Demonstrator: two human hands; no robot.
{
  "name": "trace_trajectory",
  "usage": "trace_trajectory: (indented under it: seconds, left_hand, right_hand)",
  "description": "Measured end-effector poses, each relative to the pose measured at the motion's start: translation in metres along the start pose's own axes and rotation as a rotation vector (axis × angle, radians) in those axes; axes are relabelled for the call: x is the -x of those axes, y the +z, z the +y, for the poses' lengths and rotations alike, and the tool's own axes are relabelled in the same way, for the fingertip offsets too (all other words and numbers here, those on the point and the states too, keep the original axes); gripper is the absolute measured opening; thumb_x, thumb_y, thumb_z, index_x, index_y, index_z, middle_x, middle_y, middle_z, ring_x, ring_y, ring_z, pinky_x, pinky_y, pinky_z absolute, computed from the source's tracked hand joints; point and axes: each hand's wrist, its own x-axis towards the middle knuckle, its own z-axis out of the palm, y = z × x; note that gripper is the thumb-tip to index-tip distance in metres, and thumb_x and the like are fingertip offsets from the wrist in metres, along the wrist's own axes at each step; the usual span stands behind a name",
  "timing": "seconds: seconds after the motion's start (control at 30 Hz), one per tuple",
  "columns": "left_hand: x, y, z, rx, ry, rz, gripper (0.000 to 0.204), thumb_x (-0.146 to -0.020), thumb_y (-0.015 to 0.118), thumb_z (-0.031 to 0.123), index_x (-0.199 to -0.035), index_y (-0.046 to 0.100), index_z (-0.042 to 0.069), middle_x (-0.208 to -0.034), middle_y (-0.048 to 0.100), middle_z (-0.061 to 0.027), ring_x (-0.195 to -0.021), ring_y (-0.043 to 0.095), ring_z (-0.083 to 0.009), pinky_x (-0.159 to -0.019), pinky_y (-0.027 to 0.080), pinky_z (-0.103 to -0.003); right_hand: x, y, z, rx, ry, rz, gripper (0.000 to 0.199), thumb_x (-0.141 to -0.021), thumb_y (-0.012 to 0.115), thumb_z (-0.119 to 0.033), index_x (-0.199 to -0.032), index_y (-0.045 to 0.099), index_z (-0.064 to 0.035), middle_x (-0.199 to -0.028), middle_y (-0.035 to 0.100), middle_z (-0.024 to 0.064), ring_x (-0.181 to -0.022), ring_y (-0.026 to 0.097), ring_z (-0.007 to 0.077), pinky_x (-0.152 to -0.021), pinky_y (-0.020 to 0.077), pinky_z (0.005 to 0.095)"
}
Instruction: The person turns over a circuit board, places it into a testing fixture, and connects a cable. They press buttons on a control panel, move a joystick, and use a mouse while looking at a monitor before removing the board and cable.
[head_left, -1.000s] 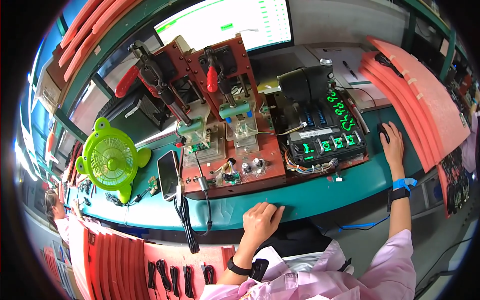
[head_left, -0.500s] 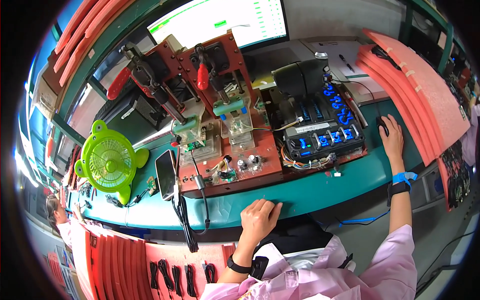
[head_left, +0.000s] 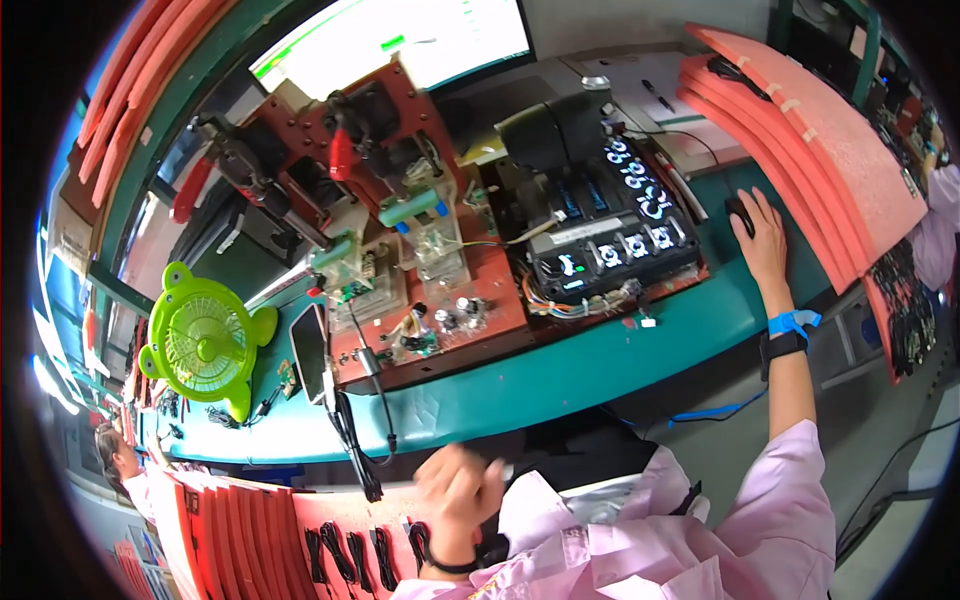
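Observation:
My right hand (head_left: 765,240) rests over a black computer mouse (head_left: 741,217) at the right end of the green bench mat, fingers curved along it. My left hand (head_left: 458,492) hangs in front of the bench edge, above pink foam with black coiled cables (head_left: 383,556). Its fingers are curled in and slightly blurred, and I see nothing in them. A red test fixture (head_left: 470,340) with two red-handled toggle clamps (head_left: 340,155) stands on the bench. Right of it is a black tester (head_left: 610,245) with lit ring-shaped lamps and a bundle of coloured wires.
A green fan (head_left: 205,345) and a phone (head_left: 309,352) stand left of the fixture. A black cable (head_left: 345,430) hangs over the front edge. Behind is a lit monitor (head_left: 400,45). Stacked pink foam sheets (head_left: 780,150) lie at the right; another person (head_left: 125,465) sits far left.
My left hand has moved down and left, off the bench edge. My right hand stays on the mouse. The tester's lamps went from blue to white. The whole view has shifted slightly.

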Motion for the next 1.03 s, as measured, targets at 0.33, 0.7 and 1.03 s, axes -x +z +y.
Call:
trace_trajectory:
  seconds: [0.33, 0.7, 1.03]
  left_hand:
    - [-0.016, -0.118, -0.100, -0.666, -0.691, -0.571, 0.031, -0.076, 0.062, 0.021, -0.061, 0.047, -0.001, -0.054, 0.048, -0.0156, -0.053, 0.048, -0.0294, -0.050, 0.035, -0.038]
    - [-0.019, -0.126, -0.050, -0.081, -0.682, -1.483, 0.032, -0.079, 0.056, 0.029, -0.073, 0.061, -0.002, -0.068, 0.059, -0.0192, -0.064, 0.057, -0.0320, -0.062, 0.044, -0.039]
    - [-0.218, -0.137, -0.142, -0.586, -0.179, 0.109, 0.053, -0.082, 0.054, 0.009, -0.131, 0.035, 0.010, -0.123, 0.047, -0.0116, -0.105, 0.052, -0.0194, -0.088, 0.040, -0.027]
  right_hand:
    - [0.091, -0.039, -0.167, -0.900, -0.030, -0.146, 0.008, -0.080, 0.050, -0.008, -0.075, 0.051, -0.0024, -0.070, 0.051, 0.0109, -0.059, 0.049, 0.0203, -0.056, 0.0415, 0.0297]
    - [0.116, -0.007, -0.351, -1.349, -0.515, -1.192, 0.038, -0.082, 0.057, -0.031, -0.104, 0.048, -0.0017, -0.082, 0.060, 0.0141, -0.072, 0.059, 0.0262, -0.061, 0.0437, 0.0355]
    - [0.119, -0.003, -0.346, -1.352, -0.355, -1.456, 0.044, -0.082, 0.058, -0.028, -0.116, 0.042, -0.0057, -0.077, 0.061, 0.0111, -0.065, 0.057, 0.0193, -0.058, 0.0410, 0.0295]
